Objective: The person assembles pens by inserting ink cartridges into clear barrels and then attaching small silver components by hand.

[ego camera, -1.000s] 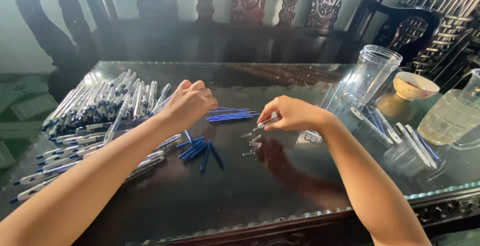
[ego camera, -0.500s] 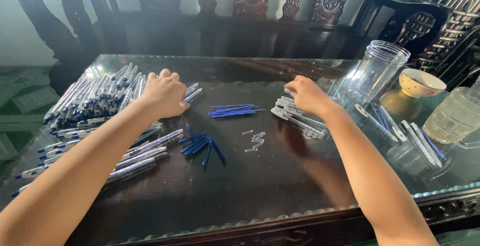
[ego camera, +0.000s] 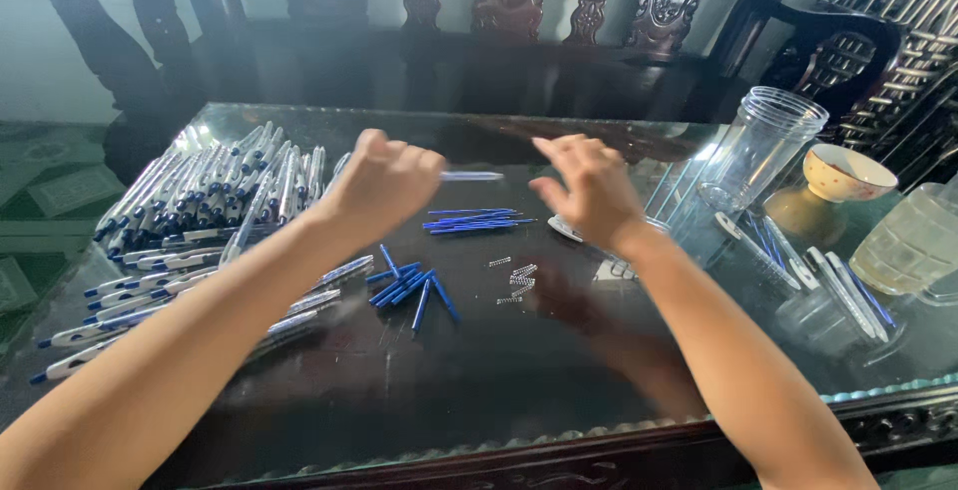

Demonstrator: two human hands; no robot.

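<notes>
Both hands have lifted off the surface (ego camera: 479,390) and drawn together. The left hand (ego camera: 384,183) pinches a white pen barrel (ego camera: 469,177); the right hand (ego camera: 589,191) hovers half-open, holding nothing visible. Keeping the barrel level should ease assembly.

Both forearms stretched forward, bare, raised above table (ego camera: 399,400). Left hand (ego camera: 384,183) curled into loose fist, knuckles up, pinching pen part (ego camera: 471,176). Right hand (ego camera: 589,191) half open, fingers (ego camera: 559,147) spread and bent, thumb pointing toward left hand.
</notes>
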